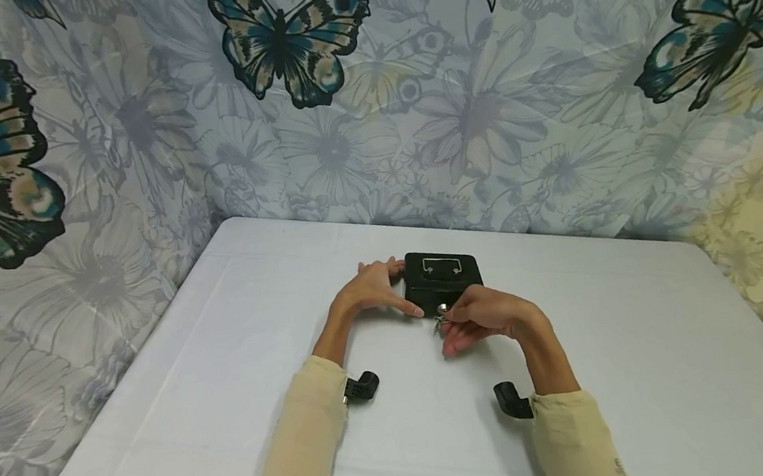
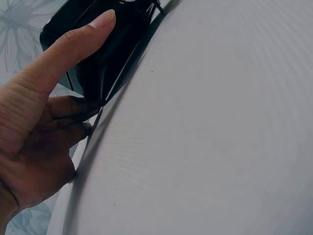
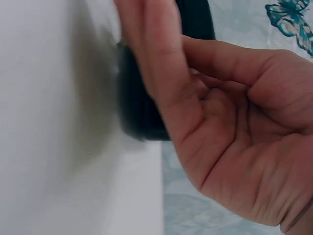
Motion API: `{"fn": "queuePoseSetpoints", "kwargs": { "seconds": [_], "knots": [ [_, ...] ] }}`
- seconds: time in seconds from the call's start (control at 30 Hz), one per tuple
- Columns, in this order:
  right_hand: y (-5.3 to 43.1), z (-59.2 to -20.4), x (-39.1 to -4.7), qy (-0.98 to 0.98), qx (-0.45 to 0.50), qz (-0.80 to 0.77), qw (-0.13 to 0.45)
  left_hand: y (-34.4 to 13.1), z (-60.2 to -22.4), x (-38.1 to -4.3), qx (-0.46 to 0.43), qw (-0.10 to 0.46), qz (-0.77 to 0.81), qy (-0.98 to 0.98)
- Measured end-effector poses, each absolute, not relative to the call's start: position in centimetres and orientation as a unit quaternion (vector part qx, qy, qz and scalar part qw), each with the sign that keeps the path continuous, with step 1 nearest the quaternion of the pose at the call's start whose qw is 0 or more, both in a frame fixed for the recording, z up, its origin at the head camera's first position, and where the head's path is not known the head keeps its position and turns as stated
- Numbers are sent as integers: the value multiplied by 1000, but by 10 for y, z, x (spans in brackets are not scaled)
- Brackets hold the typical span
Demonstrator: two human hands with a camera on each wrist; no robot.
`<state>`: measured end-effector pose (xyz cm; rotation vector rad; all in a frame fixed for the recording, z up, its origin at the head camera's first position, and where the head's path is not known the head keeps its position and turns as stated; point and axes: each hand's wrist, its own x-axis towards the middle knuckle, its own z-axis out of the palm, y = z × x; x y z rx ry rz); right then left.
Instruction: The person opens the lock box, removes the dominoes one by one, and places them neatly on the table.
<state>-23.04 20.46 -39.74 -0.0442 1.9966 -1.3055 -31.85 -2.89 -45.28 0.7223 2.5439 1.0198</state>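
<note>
A small black cash box (image 1: 420, 284) with a wire handle (image 1: 441, 266) on its lid sits on the white table, its lid down. My left hand (image 1: 374, 288) grips its left side. In the left wrist view, the thumb (image 2: 73, 49) lies against the front of the box (image 2: 124, 54) and the fingers reach round the side. At the lock on the box's front, my right hand (image 1: 492, 310) pinches a key between thumb and forefinger. More keys (image 1: 439, 324) hang below it. In the right wrist view the fingers (image 3: 166, 63) hide the key and the lock.
A white cloth covers the table (image 1: 639, 336). Behind it and along the left hangs a fabric backdrop (image 1: 480, 113) printed with flowers and butterflies. Black wrist camera mounts (image 1: 363, 386) stick out from both beige sleeves (image 1: 304, 437).
</note>
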Motion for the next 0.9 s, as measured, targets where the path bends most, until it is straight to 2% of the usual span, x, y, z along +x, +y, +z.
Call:
{"fn": "queuePoseSetpoints", "kwargs": {
  "seconds": [0.37, 0.9],
  "knots": [
    [212, -414, -222, 684, -17, -621, 383, -31, -451, -319, 249, 159, 365, 883],
    [216, -425, -219, 643, -12, -656, 395, -32, -454, -321, 254, 161, 355, 885]
  ]
}}
